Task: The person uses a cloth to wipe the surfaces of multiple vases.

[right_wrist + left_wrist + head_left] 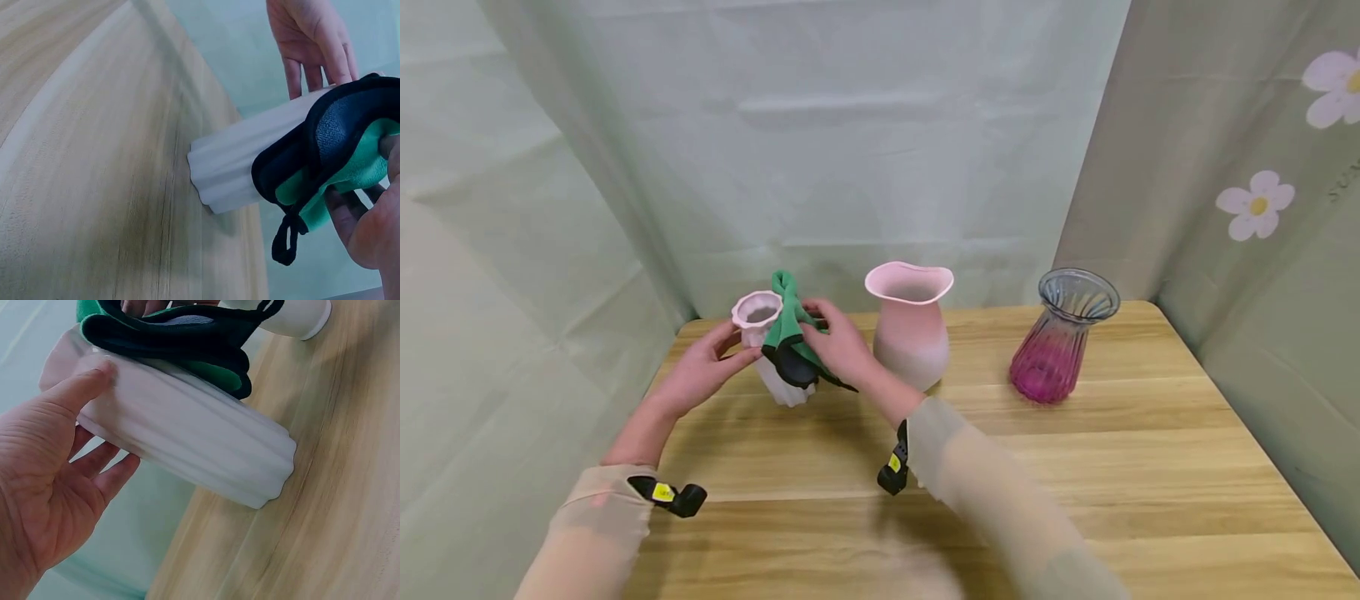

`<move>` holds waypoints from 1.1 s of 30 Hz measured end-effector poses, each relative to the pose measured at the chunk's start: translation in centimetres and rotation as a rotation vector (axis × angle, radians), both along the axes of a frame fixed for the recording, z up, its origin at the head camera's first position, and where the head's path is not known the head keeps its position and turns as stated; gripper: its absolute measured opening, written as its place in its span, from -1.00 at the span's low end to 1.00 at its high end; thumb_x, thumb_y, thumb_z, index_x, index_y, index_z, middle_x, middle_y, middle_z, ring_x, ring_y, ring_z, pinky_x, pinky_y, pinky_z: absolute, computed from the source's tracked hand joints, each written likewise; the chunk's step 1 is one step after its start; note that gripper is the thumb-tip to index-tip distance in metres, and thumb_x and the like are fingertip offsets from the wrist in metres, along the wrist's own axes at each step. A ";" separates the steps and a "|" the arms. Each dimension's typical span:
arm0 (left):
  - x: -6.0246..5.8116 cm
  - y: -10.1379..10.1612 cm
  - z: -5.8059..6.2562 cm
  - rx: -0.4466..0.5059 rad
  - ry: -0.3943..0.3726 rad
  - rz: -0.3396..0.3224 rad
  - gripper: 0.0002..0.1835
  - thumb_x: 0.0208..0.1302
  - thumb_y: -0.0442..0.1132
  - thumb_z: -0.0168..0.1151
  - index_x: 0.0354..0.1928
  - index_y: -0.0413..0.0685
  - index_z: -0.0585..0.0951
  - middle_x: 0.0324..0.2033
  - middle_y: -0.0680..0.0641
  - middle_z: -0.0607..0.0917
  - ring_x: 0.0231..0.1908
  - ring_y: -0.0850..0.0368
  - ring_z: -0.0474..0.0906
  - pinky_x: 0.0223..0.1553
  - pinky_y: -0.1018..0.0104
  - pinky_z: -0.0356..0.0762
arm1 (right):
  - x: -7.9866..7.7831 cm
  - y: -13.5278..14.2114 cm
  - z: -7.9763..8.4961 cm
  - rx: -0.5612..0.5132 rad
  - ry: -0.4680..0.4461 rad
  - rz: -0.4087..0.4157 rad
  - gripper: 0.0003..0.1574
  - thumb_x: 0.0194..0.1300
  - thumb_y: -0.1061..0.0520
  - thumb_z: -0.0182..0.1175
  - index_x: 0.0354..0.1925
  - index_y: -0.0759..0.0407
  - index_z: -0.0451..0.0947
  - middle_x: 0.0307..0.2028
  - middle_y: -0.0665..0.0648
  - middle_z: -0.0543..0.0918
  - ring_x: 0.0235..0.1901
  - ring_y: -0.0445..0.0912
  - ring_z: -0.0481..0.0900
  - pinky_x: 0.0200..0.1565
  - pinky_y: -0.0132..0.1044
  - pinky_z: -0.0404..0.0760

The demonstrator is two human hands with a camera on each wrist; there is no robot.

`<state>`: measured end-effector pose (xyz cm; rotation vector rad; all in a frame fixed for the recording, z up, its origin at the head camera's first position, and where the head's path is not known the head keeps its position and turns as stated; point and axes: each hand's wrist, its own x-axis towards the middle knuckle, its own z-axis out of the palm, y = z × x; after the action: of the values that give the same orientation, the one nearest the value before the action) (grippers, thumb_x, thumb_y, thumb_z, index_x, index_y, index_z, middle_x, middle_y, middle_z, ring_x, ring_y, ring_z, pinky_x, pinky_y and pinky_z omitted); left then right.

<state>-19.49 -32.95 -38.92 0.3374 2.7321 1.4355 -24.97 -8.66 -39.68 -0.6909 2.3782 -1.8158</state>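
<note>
Left of centre in the head view, my left hand (703, 372) grips the vase (779, 390) below its rim, long axis running down to the table (1075, 500); at its right side, my right hand (844, 343) pinches the cloth (790, 320).

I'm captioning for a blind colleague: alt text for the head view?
A person's left grip holds a pale ribbed vase near its rim while the right grip holds a green-and-black cloth against its side. To the right on the wooden table stand a pink-and-white vase and a glass vase, magenta below.
</note>
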 end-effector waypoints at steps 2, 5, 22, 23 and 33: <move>0.0 0.0 0.0 0.004 0.000 -0.004 -0.25 0.48 -0.01 0.25 0.60 0.14 0.19 0.50 -0.12 0.26 0.48 -0.19 0.17 0.27 -0.09 0.44 | -0.1 0.0 0.1 -0.008 -0.014 0.003 -0.53 0.53 0.07 0.17 0.35 0.03 0.50 0.22 0.09 0.59 0.20 -0.04 0.54 0.13 -0.25 0.58; 0.0 0.0 0.0 0.004 0.002 -0.006 -0.24 0.47 -0.02 0.28 0.60 0.16 0.20 0.50 -0.10 0.27 0.48 -0.18 0.17 0.27 -0.06 0.45 | -0.2 -0.1 0.0 -0.028 -0.021 -0.007 -0.54 0.51 0.09 0.19 0.32 0.06 0.53 0.19 0.10 0.61 0.17 -0.04 0.55 0.10 -0.27 0.59; -0.2 0.2 -0.2 0.024 0.011 0.020 -0.25 0.43 -0.02 0.32 0.57 0.17 0.26 0.48 -0.07 0.32 0.46 -0.16 0.22 0.25 -0.04 0.49 | 0.6 -0.5 -7.8 0.034 -0.018 -0.092 -0.76 0.48 0.22 0.16 0.07 0.19 0.55 0.08 0.15 0.66 0.18 -0.01 0.57 0.21 -0.15 0.54; -0.2 0.2 -0.2 0.020 0.013 0.022 -0.25 0.43 -0.01 0.32 0.57 0.17 0.26 0.48 -0.07 0.32 0.46 -0.16 0.22 0.25 -0.04 0.49 | 0.6 -0.6 -8.0 0.030 -0.018 -0.090 -0.77 0.48 0.22 0.15 0.07 0.18 0.55 0.09 0.15 0.66 0.18 0.00 0.57 0.21 -0.15 0.54; -0.2 0.1 -0.5 0.007 0.010 0.040 -0.26 0.43 0.03 0.31 0.57 0.21 0.26 0.48 -0.04 0.31 0.47 -0.15 0.21 0.28 -0.13 0.44 | 0.7 -0.7 -5.7 -0.022 -0.076 -0.087 -0.71 0.54 0.16 0.14 0.16 0.15 0.55 0.13 0.11 0.63 0.14 -0.02 0.58 0.10 -0.21 0.60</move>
<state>-19.67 -32.84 -39.41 0.2932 2.7582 1.4567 -24.28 -9.31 -45.39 -0.5182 2.3781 -1.8679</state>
